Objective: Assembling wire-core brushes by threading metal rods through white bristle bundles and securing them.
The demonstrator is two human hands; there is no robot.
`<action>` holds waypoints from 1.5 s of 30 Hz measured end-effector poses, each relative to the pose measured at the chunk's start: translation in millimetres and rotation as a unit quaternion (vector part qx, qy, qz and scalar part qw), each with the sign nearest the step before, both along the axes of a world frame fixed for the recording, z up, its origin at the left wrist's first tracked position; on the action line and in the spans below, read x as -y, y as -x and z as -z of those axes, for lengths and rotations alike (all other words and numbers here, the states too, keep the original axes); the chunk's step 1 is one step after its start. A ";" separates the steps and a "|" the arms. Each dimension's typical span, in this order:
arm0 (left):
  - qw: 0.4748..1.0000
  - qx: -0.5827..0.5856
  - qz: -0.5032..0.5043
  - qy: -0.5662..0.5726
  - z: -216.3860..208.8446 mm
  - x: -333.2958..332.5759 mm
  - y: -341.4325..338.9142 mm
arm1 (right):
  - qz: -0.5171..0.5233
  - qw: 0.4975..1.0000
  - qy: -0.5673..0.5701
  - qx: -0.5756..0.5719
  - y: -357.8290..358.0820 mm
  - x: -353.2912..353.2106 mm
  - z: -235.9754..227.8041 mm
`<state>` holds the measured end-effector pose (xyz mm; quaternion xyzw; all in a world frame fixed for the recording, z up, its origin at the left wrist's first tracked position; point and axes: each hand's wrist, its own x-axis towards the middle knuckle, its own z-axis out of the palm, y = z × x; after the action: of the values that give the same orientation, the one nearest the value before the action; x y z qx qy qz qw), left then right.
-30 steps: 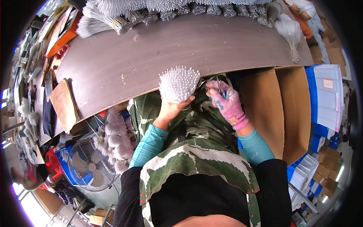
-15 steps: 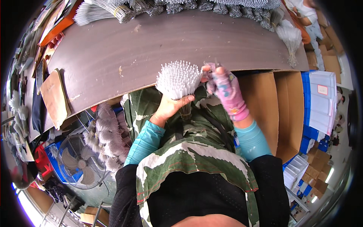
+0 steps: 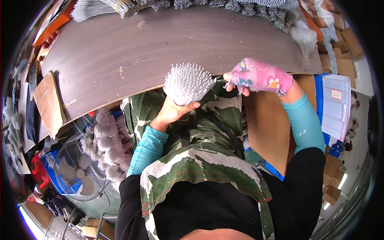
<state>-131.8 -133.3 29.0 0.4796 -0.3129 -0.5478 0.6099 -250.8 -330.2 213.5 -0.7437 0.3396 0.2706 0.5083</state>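
Note:
My left hand [image 3: 171,113] is wrapped round a bundle of small wire brushes [image 3: 189,83], holding it upright at the table's near edge. Their white bristled ends fan out at the top, each with a small pale tip. To the right of the bundle, my right hand [image 3: 256,77] wears a pink flowered fingerless glove. Its thumb and fingers are pinched together, pointing at the bundle's right side. A thin, dark, metallic-looking sliver shows at the fingertips, too small to name.
Tied bundles of wire brushes [image 3: 160,5] line the far edge of the brown table [image 3: 120,48]. One loose bundle [image 3: 305,40] lies at far right. Below right stand an open cardboard box [image 3: 267,120] and a white bin [image 3: 335,106]. A fan [image 3: 80,173] stands at lower left.
My right hand has swung outward and turned sideways, its elbow now further right, with the fingertips pointing left at the bundle. My left hand keeps the bundle in nearly the same place.

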 end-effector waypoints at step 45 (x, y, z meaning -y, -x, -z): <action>0.990 -0.133 0.037 0.012 -5.3 2.5 2.7 | 0.055 0.990 -0.096 0.085 7.9 -17.0 10.9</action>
<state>-134.5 -135.8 34.4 0.3836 -0.2533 -0.6252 0.6307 -258.7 -313.2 202.6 -0.6920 0.3076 0.2097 0.6185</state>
